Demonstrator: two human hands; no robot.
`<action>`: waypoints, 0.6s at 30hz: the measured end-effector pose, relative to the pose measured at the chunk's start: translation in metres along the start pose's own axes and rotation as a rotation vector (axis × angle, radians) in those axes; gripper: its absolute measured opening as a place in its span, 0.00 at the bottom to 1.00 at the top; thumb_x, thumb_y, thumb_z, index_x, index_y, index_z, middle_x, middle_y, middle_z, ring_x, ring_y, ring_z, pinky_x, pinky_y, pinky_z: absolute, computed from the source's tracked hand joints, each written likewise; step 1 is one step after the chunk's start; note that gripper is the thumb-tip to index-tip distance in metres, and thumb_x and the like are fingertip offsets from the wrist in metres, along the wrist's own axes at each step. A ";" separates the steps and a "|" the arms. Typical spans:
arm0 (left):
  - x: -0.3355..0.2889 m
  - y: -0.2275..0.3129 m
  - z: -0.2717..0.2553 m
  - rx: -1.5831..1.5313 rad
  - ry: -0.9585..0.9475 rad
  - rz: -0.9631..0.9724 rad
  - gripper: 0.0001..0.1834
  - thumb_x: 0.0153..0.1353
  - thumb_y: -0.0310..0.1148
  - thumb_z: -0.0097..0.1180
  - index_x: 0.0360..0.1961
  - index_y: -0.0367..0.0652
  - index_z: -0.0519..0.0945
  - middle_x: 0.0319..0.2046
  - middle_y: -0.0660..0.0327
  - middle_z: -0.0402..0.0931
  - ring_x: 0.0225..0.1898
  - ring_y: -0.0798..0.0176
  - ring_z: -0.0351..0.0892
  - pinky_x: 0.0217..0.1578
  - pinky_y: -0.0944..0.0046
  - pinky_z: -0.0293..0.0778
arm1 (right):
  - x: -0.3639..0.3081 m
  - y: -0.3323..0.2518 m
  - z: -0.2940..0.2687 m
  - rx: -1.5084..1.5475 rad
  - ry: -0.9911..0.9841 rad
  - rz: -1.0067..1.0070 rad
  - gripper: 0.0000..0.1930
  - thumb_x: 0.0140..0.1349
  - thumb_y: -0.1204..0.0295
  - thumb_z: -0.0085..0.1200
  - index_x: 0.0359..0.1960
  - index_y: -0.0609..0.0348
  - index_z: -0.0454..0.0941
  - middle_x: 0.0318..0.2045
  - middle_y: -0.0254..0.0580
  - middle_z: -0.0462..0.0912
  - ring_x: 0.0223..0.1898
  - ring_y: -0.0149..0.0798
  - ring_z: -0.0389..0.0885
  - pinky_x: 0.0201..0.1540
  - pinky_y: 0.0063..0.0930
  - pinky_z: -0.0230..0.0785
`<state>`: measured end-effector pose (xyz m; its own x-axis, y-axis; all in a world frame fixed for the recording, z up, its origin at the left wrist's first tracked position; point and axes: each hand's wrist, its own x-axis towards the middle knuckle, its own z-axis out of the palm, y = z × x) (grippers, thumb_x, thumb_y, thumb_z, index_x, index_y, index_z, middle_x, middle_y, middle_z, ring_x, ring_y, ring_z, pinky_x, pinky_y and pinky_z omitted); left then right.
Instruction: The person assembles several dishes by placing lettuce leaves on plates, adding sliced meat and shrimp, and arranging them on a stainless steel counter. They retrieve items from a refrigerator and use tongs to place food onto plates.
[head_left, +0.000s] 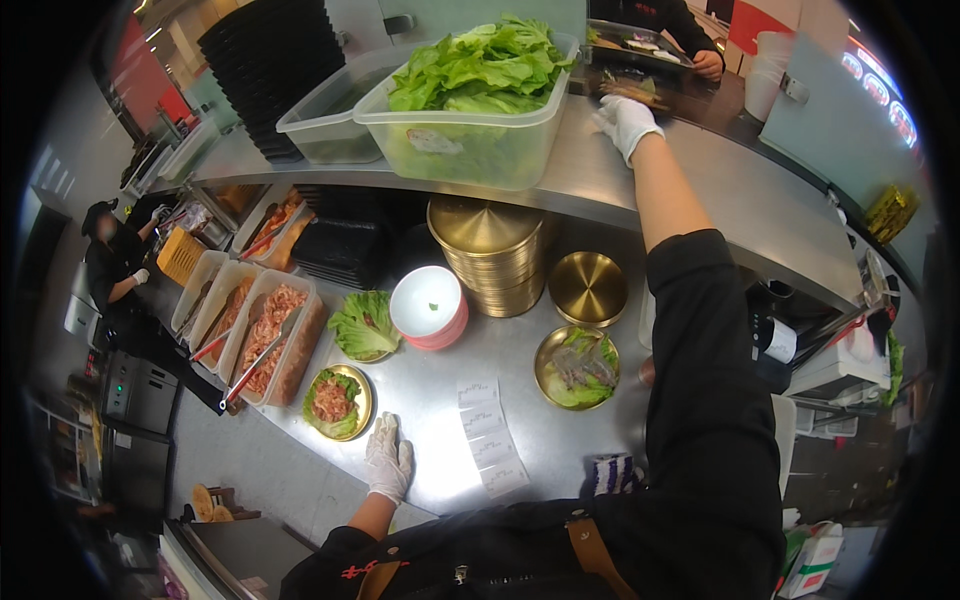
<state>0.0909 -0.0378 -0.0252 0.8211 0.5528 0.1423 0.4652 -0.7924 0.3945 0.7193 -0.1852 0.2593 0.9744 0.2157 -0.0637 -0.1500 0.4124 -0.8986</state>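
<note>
- Right hand (626,122), gloved, reaches onto the upper shelf (700,180), fingers closing on a dark tray (628,88) at its far edge.
- Tray looks stiff, light, probably slick; I'd grip its near rim.
- Left hand (388,458) rests flat and released on the bench (440,400), near edge, beside a gold dish of meat (335,400).

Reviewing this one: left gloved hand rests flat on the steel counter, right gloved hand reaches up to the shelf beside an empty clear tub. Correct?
Not quite. In the head view the clear tub is full of green lettuce, not empty. The left hand does rest on the steel counter, and the right hand reaches to the shelf.
</note>
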 end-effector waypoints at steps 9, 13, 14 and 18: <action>0.000 -0.005 0.004 0.011 -0.023 0.007 0.31 0.64 0.36 0.50 0.68 0.37 0.65 0.69 0.47 0.62 0.71 0.44 0.57 0.70 0.51 0.52 | -0.002 -0.004 -0.011 -0.451 0.014 -0.135 0.17 0.60 0.79 0.49 0.48 0.53 0.86 0.49 0.40 0.82 0.43 0.34 0.81 0.47 0.26 0.72; -0.001 -0.003 0.003 -0.007 -0.010 0.009 0.31 0.64 0.36 0.49 0.68 0.37 0.65 0.69 0.46 0.62 0.71 0.45 0.58 0.70 0.51 0.53 | 0.006 0.002 -0.015 -0.650 -0.008 -0.170 0.12 0.60 0.71 0.56 0.44 0.51 0.87 0.40 0.38 0.85 0.41 0.31 0.79 0.49 0.27 0.68; 0.000 -0.002 0.001 0.002 0.012 0.024 0.31 0.64 0.36 0.49 0.68 0.37 0.65 0.69 0.46 0.62 0.71 0.45 0.58 0.70 0.51 0.53 | 0.010 0.004 -0.017 -0.742 -0.038 -0.203 0.11 0.60 0.70 0.57 0.43 0.51 0.87 0.39 0.39 0.85 0.41 0.31 0.78 0.49 0.27 0.68; 0.003 0.005 -0.004 -0.009 0.008 -0.014 0.30 0.63 0.34 0.50 0.67 0.37 0.66 0.66 0.45 0.64 0.69 0.45 0.61 0.69 0.51 0.56 | 0.014 0.006 -0.025 -0.873 -0.150 -0.417 0.13 0.60 0.68 0.58 0.44 0.57 0.86 0.40 0.40 0.86 0.41 0.33 0.79 0.49 0.27 0.69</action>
<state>0.0942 -0.0392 -0.0194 0.8116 0.5662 0.1437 0.4738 -0.7820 0.4050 0.7362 -0.2017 0.2423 0.8806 0.3362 0.3340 0.4376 -0.3063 -0.8454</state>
